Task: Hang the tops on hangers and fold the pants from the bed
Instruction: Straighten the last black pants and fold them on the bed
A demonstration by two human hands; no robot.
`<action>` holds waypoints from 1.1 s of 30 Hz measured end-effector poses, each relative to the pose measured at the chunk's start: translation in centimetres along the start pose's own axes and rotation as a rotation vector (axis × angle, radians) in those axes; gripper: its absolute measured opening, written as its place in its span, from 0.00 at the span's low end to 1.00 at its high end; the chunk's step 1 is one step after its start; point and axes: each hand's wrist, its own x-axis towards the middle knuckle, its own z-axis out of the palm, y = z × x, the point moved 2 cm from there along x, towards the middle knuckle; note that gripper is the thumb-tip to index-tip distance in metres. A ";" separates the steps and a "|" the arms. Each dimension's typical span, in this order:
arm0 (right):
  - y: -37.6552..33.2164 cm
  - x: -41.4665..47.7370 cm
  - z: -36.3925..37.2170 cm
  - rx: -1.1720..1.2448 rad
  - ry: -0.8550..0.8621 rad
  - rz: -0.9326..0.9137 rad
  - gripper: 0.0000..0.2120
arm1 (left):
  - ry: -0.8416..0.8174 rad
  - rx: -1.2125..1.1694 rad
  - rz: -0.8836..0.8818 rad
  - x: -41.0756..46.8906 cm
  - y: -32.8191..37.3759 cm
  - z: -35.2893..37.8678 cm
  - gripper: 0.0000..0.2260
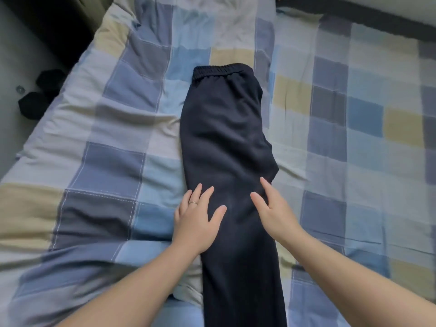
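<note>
Dark pants [226,142], legs laid together, run from 6 o'clock up the bed [106,128] to a waistband [221,68] at 12. Left hand [197,223] and right hand [274,210] press flat on them, each grip released, likely smoothing creases before the next fold.

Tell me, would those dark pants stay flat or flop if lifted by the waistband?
Probably flop: the dark pants lie soft and creased, following the bumps of the quilt. Likely light, being thin fabric with a gathered elastic waistband. Pushed, they'd probably bunch rather than slide; the left hand and right hand rest on them with straight fingers.
</note>
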 end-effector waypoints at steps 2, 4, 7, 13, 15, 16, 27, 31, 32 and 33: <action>1.4 -2.5 0.2 -0.044 -0.013 0.005 0.28 | -0.012 0.049 0.000 -2.8 0.0 0.9 0.29; 3.1 -5.2 0.4 -0.145 -0.037 0.027 0.28 | -0.034 0.117 -0.005 -5.9 -0.1 2.0 0.30; 5.9 -9.6 0.8 -0.360 -0.085 0.039 0.28 | -0.066 0.207 -0.011 -11.0 -0.4 3.4 0.31; 11.5 -17.2 1.5 -0.537 -0.177 -0.026 0.28 | -0.084 0.312 -0.068 -20.7 -1.5 7.0 0.31; 13.5 -19.0 1.7 -0.573 -0.204 -0.039 0.29 | -0.084 0.287 -0.116 -23.5 -1.9 8.6 0.31; 14.6 -19.9 1.8 -0.577 -0.214 -0.037 0.29 | -0.085 0.263 -0.146 -24.8 -2.2 9.5 0.31; 26.8 -24.0 5.8 -0.319 -0.225 0.077 0.29 | -0.040 -0.273 -0.487 -31.6 -6.7 19.6 0.38; 30.7 -23.8 8.1 -0.154 -0.231 0.111 0.29 | -0.032 -0.401 -0.566 -32.3 -9.2 22.9 0.40; 31.4 -23.6 8.7 -0.141 -0.209 0.106 0.28 | -0.009 -0.390 -0.553 -32.4 -9.8 23.4 0.39; 31.9 -23.5 9.1 -0.131 -0.177 0.109 0.28 | 0.027 -0.365 -0.539 -32.3 -10.2 23.9 0.38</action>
